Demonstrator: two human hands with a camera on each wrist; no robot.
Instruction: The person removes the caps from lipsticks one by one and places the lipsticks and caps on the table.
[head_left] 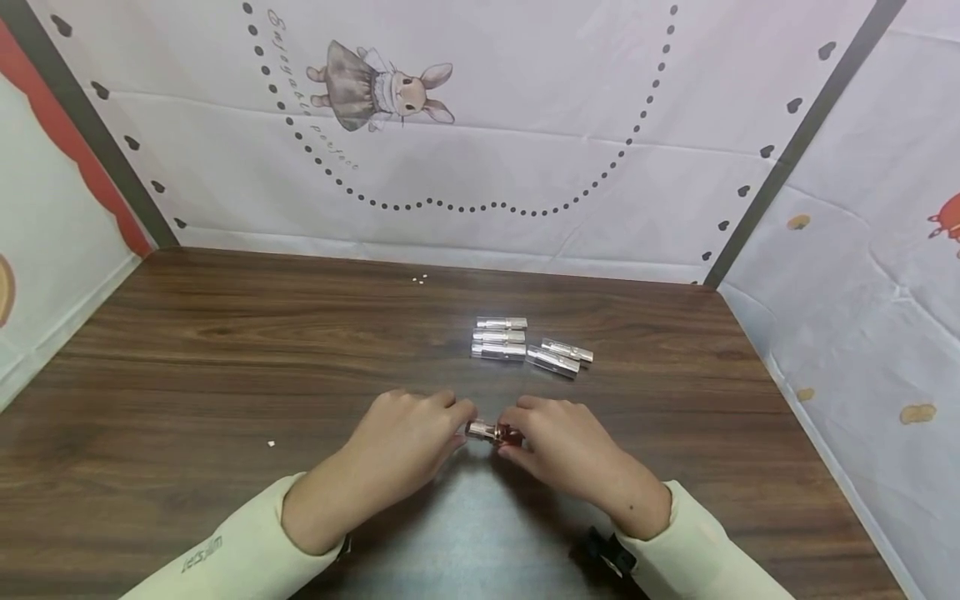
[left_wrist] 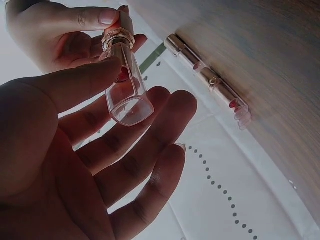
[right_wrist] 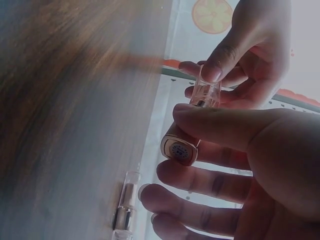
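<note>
Clear plastic and gold-tone metal: a lipstick tube is held btwn both hands, nr the front-centre of the dark wood-grain tabletop, lying roughly crosswise in the head view. L hand pinches the clear cap btwn thumb & index; its other fingers are loosely spread, off the tube. R hand pinches the gold base, thumb on one side, fingers behind, rest fanned out below. Round sticker on the base's end, print too small to read. Sth red shows thru the clear part; can't tell if cap's fully seated.

Beyond the hands, 5 more tubes lie flat: a group of three side by side, plus an angled pair just to their right. Few white bits nr the back edge, one more speck out left. Pale yellow sleeves on both arms, lettering on the L one; black strap at R wrist. White bkgd cloth w/ dotted line & a dressed rabbit printed sideways.
</note>
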